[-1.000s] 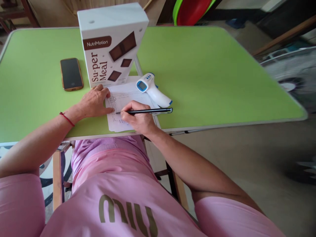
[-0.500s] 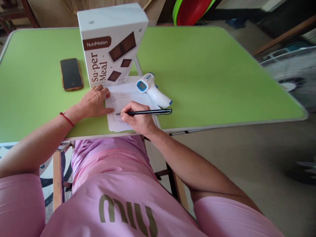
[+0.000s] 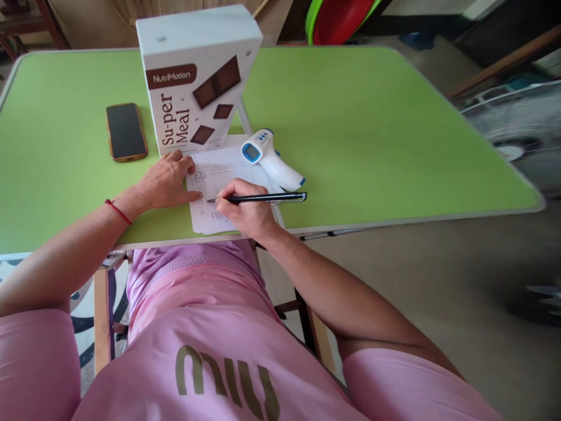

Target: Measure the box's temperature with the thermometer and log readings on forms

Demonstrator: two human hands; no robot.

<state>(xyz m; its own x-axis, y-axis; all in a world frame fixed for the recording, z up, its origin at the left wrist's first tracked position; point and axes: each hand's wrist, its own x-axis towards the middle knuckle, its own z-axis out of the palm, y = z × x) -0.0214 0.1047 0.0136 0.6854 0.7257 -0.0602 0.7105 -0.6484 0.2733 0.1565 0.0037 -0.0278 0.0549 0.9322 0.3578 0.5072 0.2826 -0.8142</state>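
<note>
Sheets of white paper (image 3: 219, 166) with handwriting lie near the table's front edge. My right hand (image 3: 248, 210) grips a black pen (image 3: 274, 198), its tip on or just over the paper's left part. My left hand (image 3: 169, 181) lies with fingers spread along the paper's left edge, its thumb pointing toward the pen tip. Directly beyond the left fingers stands a white box (image 3: 201, 88) printed with "NutriMotion Su-per Meal" and chocolate pieces. On the paper's right side rests a white and blue infrared thermometer (image 3: 274, 161).
A smartphone (image 3: 127, 131) in a brown case lies left of the box on the green table (image 3: 342, 128). Past the table's right edge stands a fan (image 3: 517, 128). A red and green basin (image 3: 342, 20) is behind the table.
My right hand and the pen have shifted very slightly, with the pen's rear end a touch farther right. The left hand stays in place on the paper.
</note>
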